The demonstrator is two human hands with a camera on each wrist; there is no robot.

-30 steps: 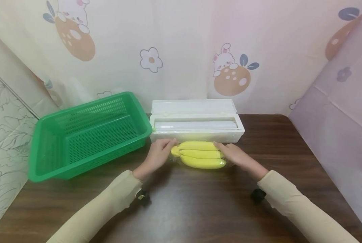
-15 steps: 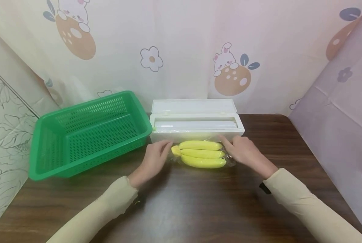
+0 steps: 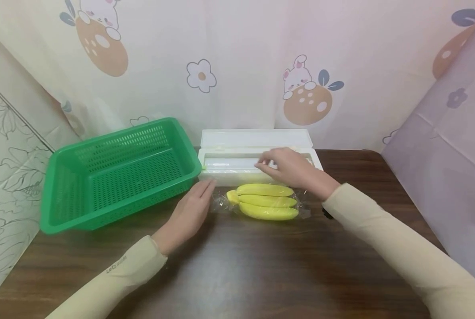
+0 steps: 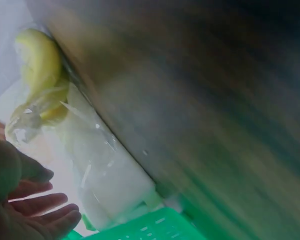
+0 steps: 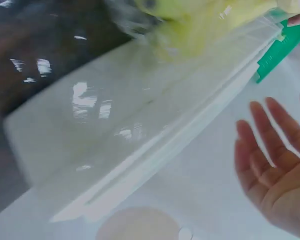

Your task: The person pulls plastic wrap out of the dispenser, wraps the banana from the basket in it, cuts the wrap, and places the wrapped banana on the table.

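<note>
Bananas [image 3: 267,201], yellow, three joined at one end, wrapped in clear film [image 3: 220,203]; lying on dark wooden bench [image 3: 261,270], directly before white box [image 3: 213,179], lid [image 3: 257,138] raised, pale roll [image 3: 229,162] within. Left hand [image 3: 185,215]: released, fingers extended, near stem end, beside green basket [image 3: 142,198]. Right hand [image 3: 291,168]: holding nothing, fingers loosely bent, above box.

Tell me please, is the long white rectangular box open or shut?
The box is open: its flat white lid stands raised behind, and a pale cylindrical roll shows inside.
</note>
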